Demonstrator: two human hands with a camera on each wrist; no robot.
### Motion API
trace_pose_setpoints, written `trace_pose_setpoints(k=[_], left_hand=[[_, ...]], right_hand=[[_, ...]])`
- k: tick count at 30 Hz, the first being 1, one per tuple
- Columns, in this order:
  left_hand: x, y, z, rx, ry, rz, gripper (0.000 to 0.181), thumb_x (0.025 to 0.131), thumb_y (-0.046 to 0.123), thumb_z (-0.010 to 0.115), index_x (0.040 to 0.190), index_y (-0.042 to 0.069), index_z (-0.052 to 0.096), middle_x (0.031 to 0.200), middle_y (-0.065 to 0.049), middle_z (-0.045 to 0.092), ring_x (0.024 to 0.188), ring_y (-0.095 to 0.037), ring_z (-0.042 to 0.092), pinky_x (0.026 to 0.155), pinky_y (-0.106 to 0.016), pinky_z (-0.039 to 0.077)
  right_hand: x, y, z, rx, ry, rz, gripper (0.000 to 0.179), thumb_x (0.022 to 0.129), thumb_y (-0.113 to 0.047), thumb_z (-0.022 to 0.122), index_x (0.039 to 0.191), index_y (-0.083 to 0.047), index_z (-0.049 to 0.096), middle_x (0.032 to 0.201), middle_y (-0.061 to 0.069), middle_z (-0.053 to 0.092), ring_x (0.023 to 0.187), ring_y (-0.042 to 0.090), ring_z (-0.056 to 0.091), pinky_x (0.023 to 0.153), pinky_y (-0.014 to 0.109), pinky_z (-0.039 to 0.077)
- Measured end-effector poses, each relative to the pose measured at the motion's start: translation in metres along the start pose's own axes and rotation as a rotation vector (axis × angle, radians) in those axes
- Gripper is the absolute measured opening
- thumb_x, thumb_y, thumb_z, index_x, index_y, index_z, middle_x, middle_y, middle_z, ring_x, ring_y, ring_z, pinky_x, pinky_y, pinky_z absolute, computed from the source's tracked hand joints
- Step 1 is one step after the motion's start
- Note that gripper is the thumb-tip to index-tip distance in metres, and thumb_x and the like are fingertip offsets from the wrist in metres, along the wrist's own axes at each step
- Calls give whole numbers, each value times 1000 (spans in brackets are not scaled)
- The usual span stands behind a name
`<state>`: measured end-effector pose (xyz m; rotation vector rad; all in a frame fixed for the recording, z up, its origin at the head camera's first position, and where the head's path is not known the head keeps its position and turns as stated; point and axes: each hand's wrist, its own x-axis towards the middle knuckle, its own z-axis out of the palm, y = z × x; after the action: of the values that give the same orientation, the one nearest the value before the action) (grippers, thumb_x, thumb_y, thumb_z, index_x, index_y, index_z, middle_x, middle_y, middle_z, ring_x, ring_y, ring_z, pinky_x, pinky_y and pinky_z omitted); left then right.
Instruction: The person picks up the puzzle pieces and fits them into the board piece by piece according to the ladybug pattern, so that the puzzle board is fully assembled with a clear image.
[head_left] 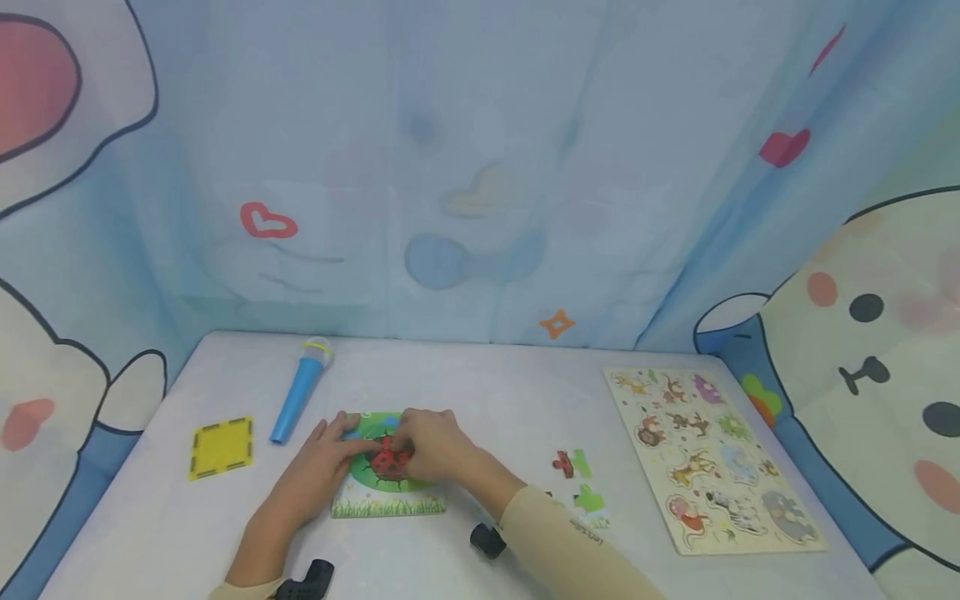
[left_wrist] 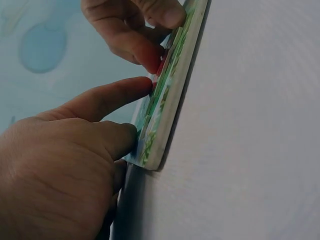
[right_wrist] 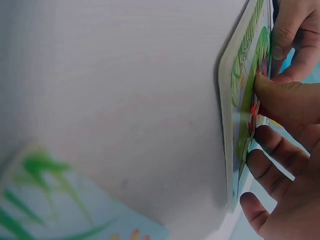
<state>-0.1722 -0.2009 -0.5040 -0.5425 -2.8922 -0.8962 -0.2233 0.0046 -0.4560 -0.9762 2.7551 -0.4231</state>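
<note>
A ladybug puzzle board (head_left: 386,506) with a green grass border lies on the table, a red spotted ladybug (head_left: 388,467) at its middle. My left hand (head_left: 317,475) rests on the board's left side, its index finger (left_wrist: 112,97) stretched out to touch the ladybug. From the right, my right hand (head_left: 438,450) has thumb and fingertips down on the ladybug, pinching a red puzzle piece (right_wrist: 254,111) that they mostly hide. Its other fingers are loosely bent at the board's surface in the right wrist view.
Loose puzzle pieces (head_left: 588,498) lie right of the board, some behind the right sleeve. Farther right is a wooden animal puzzle (head_left: 660,500). A blue toy microphone (head_left: 296,400) and a yellow square (head_left: 222,448) lie left. A printed curtain (head_left: 487,167) hangs behind the table.
</note>
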Motion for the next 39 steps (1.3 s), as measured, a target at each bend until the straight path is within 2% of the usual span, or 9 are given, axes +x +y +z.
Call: trace_pose_setpoints(k=[4, 9, 13, 19, 22, 24, 30, 35, 39], left_hand=[[0, 3, -2, 14, -14, -15, 34, 99, 9, 56, 122, 30, 69, 149, -15, 41, 142, -43, 23, 117, -57, 19], [-1, 6, -4, 31, -21, -29, 35, 99, 9, 57, 123, 30, 69, 149, -14, 41, 142, -44, 23, 114, -60, 24], [-1, 8, -5, 31, -19, -17, 35, 98, 8, 57, 123, 29, 69, 149, -15, 41, 142, -43, 23, 114, -60, 23], [1, 7, -4, 27, -19, -11, 35, 99, 9, 55, 123, 30, 69, 150, -14, 40, 143, -41, 22, 117, -57, 19], [2, 6, -4, 25, -19, 1, 35, 99, 8, 55, 123, 29, 69, 149, -15, 40, 143, -41, 22, 118, -55, 17], [2, 6, -3, 21, -17, 14, 34, 98, 7, 56, 123, 27, 69, 149, -16, 41, 143, -40, 23, 119, -53, 15], [1, 4, -2, 18, -2, 16, 33, 97, 7, 58, 122, 25, 70, 147, -16, 42, 143, -40, 24, 119, -51, 15], [0, 2, -2, 17, -2, 12, 33, 97, 6, 58, 121, 25, 70, 147, -15, 43, 143, -40, 24, 119, -51, 15], [-2, 3, -2, 11, -9, -12, 33, 97, 7, 57, 121, 25, 70, 147, -15, 44, 142, -41, 24, 119, -53, 17]], right_hand=[[-2, 2, 1, 19, 9, 1, 32, 70, -14, 80, 101, -22, 78, 92, -16, 59, 83, 4, 56, 78, 33, 41], [-2, 3, 5, 30, 59, -16, 31, 70, -8, 71, 96, -22, 80, 86, -17, 57, 77, 3, 53, 76, 35, 41], [-2, 4, 6, 11, 72, -32, 28, 71, -9, 71, 94, -24, 80, 84, -17, 56, 76, 2, 52, 82, 41, 42], [-9, 29, -4, 58, -49, -129, 32, 83, -18, 73, 113, -27, 73, 106, -19, 61, 104, 2, 55, 94, 44, 39], [-18, 45, -10, 153, -57, -157, 35, 87, -16, 68, 120, -27, 70, 116, -19, 62, 114, 4, 55, 101, 39, 43], [-26, 55, -13, 220, -29, -153, 34, 88, -15, 67, 121, -24, 69, 118, -17, 63, 116, 6, 56, 101, 35, 46], [-55, 81, -33, 328, 81, -65, 30, 91, -15, 67, 121, -16, 67, 117, -6, 66, 108, 14, 58, 91, 39, 52], [-79, 106, -43, 303, 143, 53, 30, 90, -15, 70, 120, -16, 68, 115, -5, 65, 104, 14, 57, 82, 36, 53], [-98, 124, -47, 309, 159, 132, 30, 90, -17, 70, 120, -19, 67, 116, -2, 63, 65, 15, 62, 58, 33, 56]])
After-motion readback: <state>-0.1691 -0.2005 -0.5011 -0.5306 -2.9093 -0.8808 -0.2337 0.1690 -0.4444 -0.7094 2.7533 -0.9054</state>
